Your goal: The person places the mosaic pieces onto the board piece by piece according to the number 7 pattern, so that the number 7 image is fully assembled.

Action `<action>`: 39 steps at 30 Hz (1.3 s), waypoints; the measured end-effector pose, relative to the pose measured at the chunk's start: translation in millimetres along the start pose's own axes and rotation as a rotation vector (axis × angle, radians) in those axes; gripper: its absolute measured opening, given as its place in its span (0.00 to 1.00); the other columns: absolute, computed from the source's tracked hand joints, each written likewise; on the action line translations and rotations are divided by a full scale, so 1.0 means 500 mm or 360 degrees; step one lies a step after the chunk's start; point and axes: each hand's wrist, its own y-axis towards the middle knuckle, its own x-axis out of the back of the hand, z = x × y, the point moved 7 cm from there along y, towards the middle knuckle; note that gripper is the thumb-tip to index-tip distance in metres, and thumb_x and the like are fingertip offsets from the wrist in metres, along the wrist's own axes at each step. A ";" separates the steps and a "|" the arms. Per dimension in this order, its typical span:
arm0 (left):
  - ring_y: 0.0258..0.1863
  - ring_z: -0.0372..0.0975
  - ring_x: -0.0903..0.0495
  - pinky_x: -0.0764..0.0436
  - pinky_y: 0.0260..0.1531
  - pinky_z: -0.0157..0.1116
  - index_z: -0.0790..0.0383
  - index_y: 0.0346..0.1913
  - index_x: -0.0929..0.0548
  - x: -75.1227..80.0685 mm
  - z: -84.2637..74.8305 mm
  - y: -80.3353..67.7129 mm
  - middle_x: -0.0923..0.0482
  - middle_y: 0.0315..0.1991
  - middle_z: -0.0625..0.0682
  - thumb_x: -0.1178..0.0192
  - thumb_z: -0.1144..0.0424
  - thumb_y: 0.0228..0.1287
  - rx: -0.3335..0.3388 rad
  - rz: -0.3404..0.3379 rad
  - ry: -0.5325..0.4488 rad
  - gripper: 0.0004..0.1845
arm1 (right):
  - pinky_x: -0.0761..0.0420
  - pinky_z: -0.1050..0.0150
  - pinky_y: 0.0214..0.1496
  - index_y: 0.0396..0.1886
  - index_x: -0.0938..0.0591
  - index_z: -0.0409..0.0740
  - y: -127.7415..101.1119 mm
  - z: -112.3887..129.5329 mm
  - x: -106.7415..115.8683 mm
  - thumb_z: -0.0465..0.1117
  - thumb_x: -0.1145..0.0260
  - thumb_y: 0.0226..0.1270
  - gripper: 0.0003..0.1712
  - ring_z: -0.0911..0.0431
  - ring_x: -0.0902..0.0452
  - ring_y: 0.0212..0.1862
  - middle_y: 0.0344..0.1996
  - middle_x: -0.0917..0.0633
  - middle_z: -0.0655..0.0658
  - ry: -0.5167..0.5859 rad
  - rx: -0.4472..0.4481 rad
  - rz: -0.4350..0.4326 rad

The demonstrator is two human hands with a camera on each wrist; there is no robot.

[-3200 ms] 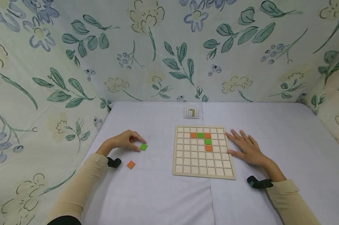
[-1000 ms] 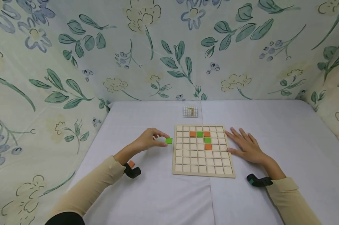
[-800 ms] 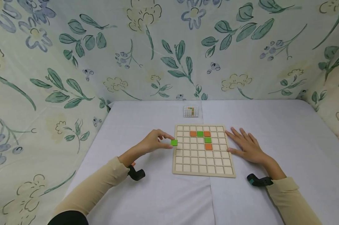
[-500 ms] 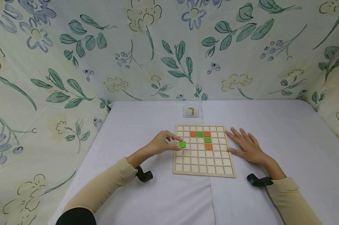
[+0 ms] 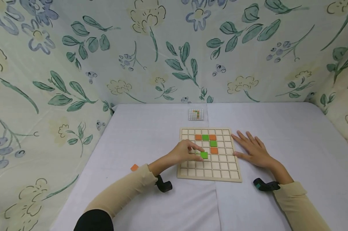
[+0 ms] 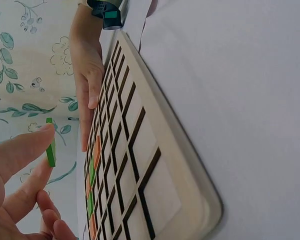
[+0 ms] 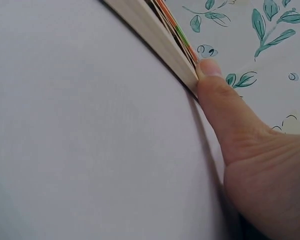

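My left hand (image 5: 183,152) pinches a green square tile (image 5: 204,155) between thumb and finger, over the middle of a wooden grid board (image 5: 208,177). In the left wrist view the tile (image 6: 51,144) is held edge-on, raised above the board's surface. Orange and green tiles sit in the board's cells: a row with an orange tile (image 5: 198,137) at its left end, then a column running down to another orange tile (image 5: 214,150). My right hand (image 5: 253,152) lies spread at the board's right edge, and its thumb (image 7: 222,102) touches that edge in the right wrist view.
A loose orange tile (image 5: 134,167) lies on the white tablecloth (image 5: 151,122), beside the left sleeve. Behind the board lies a small card (image 5: 195,114) printed with a grid and coloured squares. A floral curtain (image 5: 174,51) hangs along the back and sides.
My left hand has picked the green tile up off the cloth at the left and carried it right, over the board. The right hand has stayed at the board's edge.
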 end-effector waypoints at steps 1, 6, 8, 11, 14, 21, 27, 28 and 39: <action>0.44 0.42 0.29 0.28 0.41 0.34 0.55 0.46 0.09 -0.006 -0.003 0.003 0.15 0.47 0.41 0.23 0.59 0.53 -0.0009 -0.0004 0.0007 0.16 | 0.70 0.32 0.69 0.80 0.45 0.49 0.000 0.000 0.000 0.58 0.37 0.71 0.46 0.31 0.68 0.76 0.78 0.51 0.32 0.0001 -0.0002 0.0002; 0.40 0.37 0.29 0.27 0.38 0.32 0.54 0.46 0.09 -0.028 -0.012 0.013 0.15 0.48 0.41 0.23 0.59 0.54 -0.0012 -0.0029 -0.0005 0.15 | 0.70 0.32 0.69 0.80 0.45 0.49 0.001 -0.001 -0.001 0.58 0.37 0.71 0.46 0.31 0.68 0.76 0.78 0.51 0.32 -0.0002 -0.0007 0.0008; 0.39 0.38 0.29 0.27 0.35 0.31 0.54 0.46 0.09 -0.034 -0.015 0.016 0.16 0.48 0.40 0.23 0.59 0.54 -0.0003 -0.0042 -0.0011 0.15 | 0.70 0.32 0.69 0.80 0.45 0.49 0.002 -0.001 -0.001 0.58 0.37 0.71 0.46 0.31 0.68 0.76 0.78 0.51 0.32 -0.0003 -0.0009 0.0007; 0.38 0.39 0.29 0.28 0.33 0.31 0.52 0.45 0.09 -0.041 -0.014 0.024 0.17 0.47 0.39 0.22 0.58 0.53 0.0031 -0.0067 -0.0011 0.15 | 0.70 0.32 0.69 0.80 0.44 0.48 0.002 -0.001 0.000 0.58 0.37 0.71 0.46 0.31 0.68 0.76 0.77 0.51 0.32 -0.0004 -0.0013 0.0009; 0.39 0.38 0.28 0.27 0.34 0.31 0.53 0.45 0.09 -0.046 -0.015 0.031 0.17 0.47 0.39 0.22 0.58 0.52 0.0056 -0.0079 -0.0011 0.15 | 0.70 0.32 0.69 0.80 0.44 0.48 0.002 -0.002 0.001 0.58 0.37 0.70 0.46 0.31 0.69 0.76 0.77 0.51 0.32 -0.0005 -0.0017 0.0011; 0.31 0.33 0.30 0.30 0.29 0.28 0.56 0.45 0.09 -0.067 -0.012 0.045 0.17 0.38 0.40 0.21 0.58 0.51 0.0128 -0.0076 -0.0055 0.17 | 0.70 0.31 0.69 0.80 0.45 0.48 0.001 -0.003 0.003 0.58 0.36 0.70 0.46 0.30 0.68 0.76 0.77 0.51 0.31 -0.0009 -0.0011 0.0009; 0.38 0.30 0.24 0.25 0.39 0.28 0.55 0.44 0.09 -0.084 -0.012 0.048 0.14 0.42 0.40 0.21 0.59 0.50 0.0162 -0.0069 -0.0014 0.16 | 0.70 0.31 0.69 0.80 0.44 0.48 0.001 0.000 0.002 0.57 0.36 0.71 0.46 0.30 0.68 0.76 0.77 0.51 0.31 0.0012 0.0006 0.0008; 0.41 0.30 0.23 0.25 0.42 0.28 0.55 0.44 0.09 -0.085 -0.012 0.049 0.14 0.43 0.40 0.21 0.59 0.50 0.0157 -0.0074 0.0003 0.16 | 0.70 0.31 0.69 0.80 0.44 0.48 0.000 0.001 0.003 0.57 0.36 0.71 0.46 0.30 0.68 0.76 0.77 0.51 0.31 0.0012 0.0004 0.0007; 0.46 0.33 0.21 0.24 0.46 0.29 0.55 0.43 0.09 -0.082 -0.022 0.047 0.13 0.42 0.41 0.21 0.60 0.51 0.0134 -0.0146 0.0173 0.15 | 0.70 0.32 0.69 0.80 0.44 0.48 0.000 0.000 0.001 0.57 0.36 0.70 0.46 0.31 0.68 0.76 0.77 0.50 0.31 0.0008 0.0020 -0.0016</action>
